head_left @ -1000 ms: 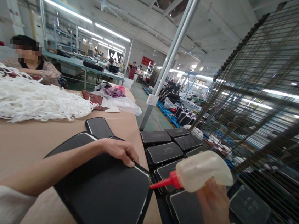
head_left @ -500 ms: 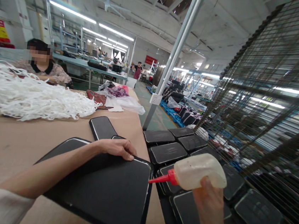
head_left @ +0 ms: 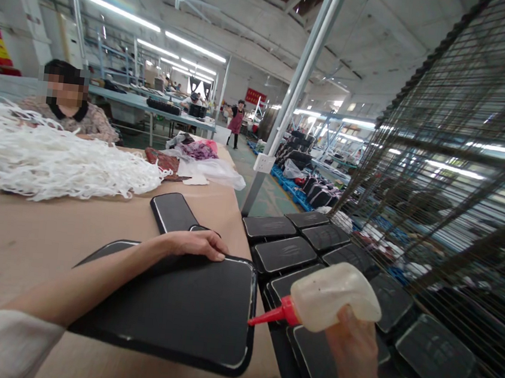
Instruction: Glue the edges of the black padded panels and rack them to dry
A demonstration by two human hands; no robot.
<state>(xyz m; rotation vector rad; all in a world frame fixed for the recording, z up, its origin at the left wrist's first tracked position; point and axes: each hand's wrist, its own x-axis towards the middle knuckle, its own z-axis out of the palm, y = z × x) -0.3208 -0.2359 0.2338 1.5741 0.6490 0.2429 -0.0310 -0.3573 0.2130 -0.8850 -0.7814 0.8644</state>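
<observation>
A large black rounded panel (head_left: 190, 309) lies over the near edge of the table, with a whitish line running along its border. My left hand (head_left: 196, 244) is closed on the panel's far edge, thumb on top and fingers partly hidden behind. In my right hand (head_left: 354, 338) is a translucent squeeze bottle (head_left: 336, 294), tilted so that its red nozzle (head_left: 268, 317) points left. The nozzle tip is at the panel's right border, on or just above the whitish line. Just beyond my left hand lies a smaller black panel (head_left: 173, 212), partly overlapped by another small dark piece.
A heap of white strips (head_left: 57, 156) covers the table's left side; a person (head_left: 67, 103) sits behind it. Plastic and cloth scraps (head_left: 202, 153) lie farther back. Stacked black panels (head_left: 286, 255) stand right of the table, beside a metal post (head_left: 282, 114) and a wire rack (head_left: 459, 114).
The bottle's nozzle has slid a little down the panel's right border, towards me. The panel's near edge has come up in view, while my left hand keeps its hold.
</observation>
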